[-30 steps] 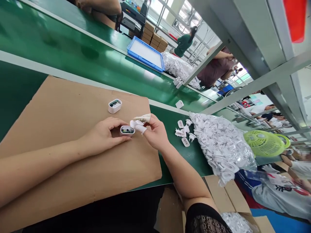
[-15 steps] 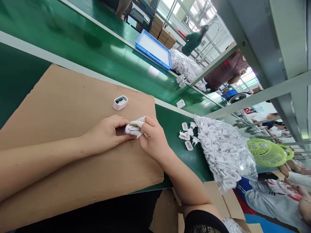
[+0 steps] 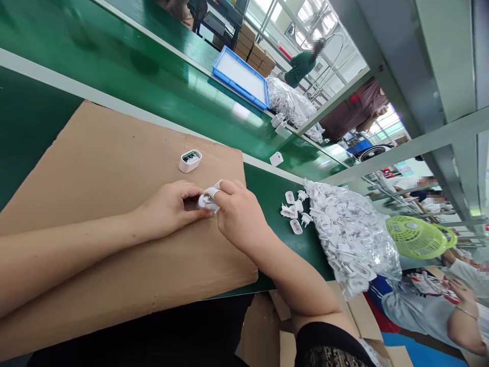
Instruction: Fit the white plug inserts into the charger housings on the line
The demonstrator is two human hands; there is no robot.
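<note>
My left hand pinches a small white plastic charger housing between thumb and fingers, just above the cardboard sheet. From the other side my right hand closes over the same piece, with white covers on some fingertips. Its fingers hide much of the housing. Behind the hands, an oval white charger shell stands upright on the cardboard, its top uncovered and a green circuit board and metal parts showing inside.
Brown cardboard covers the green bench. Right of it lie several white plug covers, beside a clear bag of white parts. A green belt beyond carries a white charger and a blue tray. Co-workers sit at right.
My right hand has turned slightly and shifted up over the held housing; my left hand stays nearly in place. Chargers on the green belt have slid a little left.
</note>
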